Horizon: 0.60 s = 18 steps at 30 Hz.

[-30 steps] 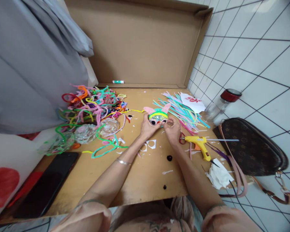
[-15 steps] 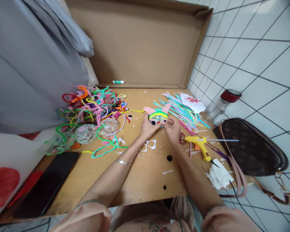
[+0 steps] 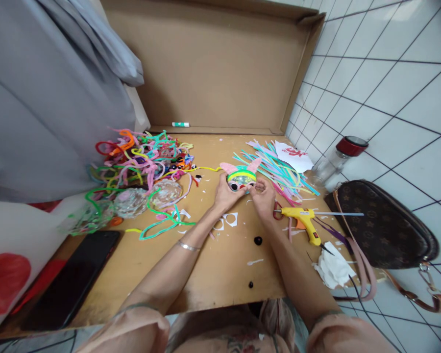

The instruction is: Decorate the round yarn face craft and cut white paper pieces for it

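Between my two hands, over the middle of the table, is a small clear ball-like craft figure [image 3: 241, 179] with pink ears, green and yellow fuzzy bands, black-and-white eyes and a red spot at its front. My left hand [image 3: 226, 195] is closed around its left side, the thumb reaching across the lower front. At the right, my right hand [image 3: 262, 196] has its fingers bent and pinched against the eye on that side, which they partly cover. A yellow pipe cleaner [image 3: 208, 168] runs from near the figure's left ear toward the pile on the left.
Tangled pipe cleaners [image 3: 147, 159] and clear faceted balls [image 3: 130, 203] lie left, near a black phone [image 3: 73, 279]. Straight pipe cleaners [image 3: 279, 166], a yellow glue gun [image 3: 303, 218], crumpled tissue [image 3: 334, 264], a brown bag [image 3: 378, 220] and a red-lidded bottle [image 3: 338, 159] are right. Cardboard [image 3: 213, 63] stands behind.
Almost nothing differs. The whole view has shifted very slightly, and both hands keep the same hold on the figure.
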{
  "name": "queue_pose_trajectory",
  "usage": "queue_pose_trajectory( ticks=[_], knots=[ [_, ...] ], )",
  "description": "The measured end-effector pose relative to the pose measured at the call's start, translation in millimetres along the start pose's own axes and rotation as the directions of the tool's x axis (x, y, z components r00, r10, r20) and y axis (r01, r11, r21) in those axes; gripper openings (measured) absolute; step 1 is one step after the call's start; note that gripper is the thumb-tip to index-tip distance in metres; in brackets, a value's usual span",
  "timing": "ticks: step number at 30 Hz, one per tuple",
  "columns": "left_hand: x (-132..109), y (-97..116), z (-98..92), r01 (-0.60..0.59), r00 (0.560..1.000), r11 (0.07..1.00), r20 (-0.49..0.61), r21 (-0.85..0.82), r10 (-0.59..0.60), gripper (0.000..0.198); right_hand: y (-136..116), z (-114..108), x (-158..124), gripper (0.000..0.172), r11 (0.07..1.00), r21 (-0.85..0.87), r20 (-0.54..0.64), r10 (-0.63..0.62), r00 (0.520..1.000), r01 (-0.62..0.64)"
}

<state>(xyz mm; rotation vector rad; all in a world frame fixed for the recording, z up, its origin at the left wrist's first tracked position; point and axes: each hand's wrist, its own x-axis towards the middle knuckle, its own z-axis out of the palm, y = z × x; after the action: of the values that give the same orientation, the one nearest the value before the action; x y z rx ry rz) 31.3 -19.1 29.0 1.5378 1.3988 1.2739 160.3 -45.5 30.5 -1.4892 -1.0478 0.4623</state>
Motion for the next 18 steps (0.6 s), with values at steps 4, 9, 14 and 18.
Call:
queue_pose_trajectory(
  ticks=[4, 9, 14, 18],
  knots=[
    [-0.4, 0.2, -0.5, 0.002, 1.0, 1.0, 0.007, 0.005, -0.002, 0.079, 1.6, 0.9, 0.2, 0.041, 1.0, -0.005, -0.009, -0.012, 1.0, 0.012],
    [0.3, -1.7, -0.6, 0.017, 1.0, 1.0, 0.021, -0.002, -0.017, 0.079, 3.1, 1.1, 0.3, 0.041, 1.0, -0.011, -0.011, -0.023, 1.0, 0.023],
    [0.8, -3.0, -0.5, 0.001, 0.999, 1.0, 0.036, 0.015, -0.001, 0.08, 0.6, -0.1, 0.2, 0.042, 1.0, -0.013, 0.005, 0.003, 1.0, -0.003],
    [-0.2, -1.3, -0.4, 0.007, 1.0, 1.0, 0.027, 0.024, -0.008, 0.079, 0.6, -0.1, -0.5, 0.043, 1.0, -0.02, 0.005, 0.006, 1.0, -0.005]
  ],
)
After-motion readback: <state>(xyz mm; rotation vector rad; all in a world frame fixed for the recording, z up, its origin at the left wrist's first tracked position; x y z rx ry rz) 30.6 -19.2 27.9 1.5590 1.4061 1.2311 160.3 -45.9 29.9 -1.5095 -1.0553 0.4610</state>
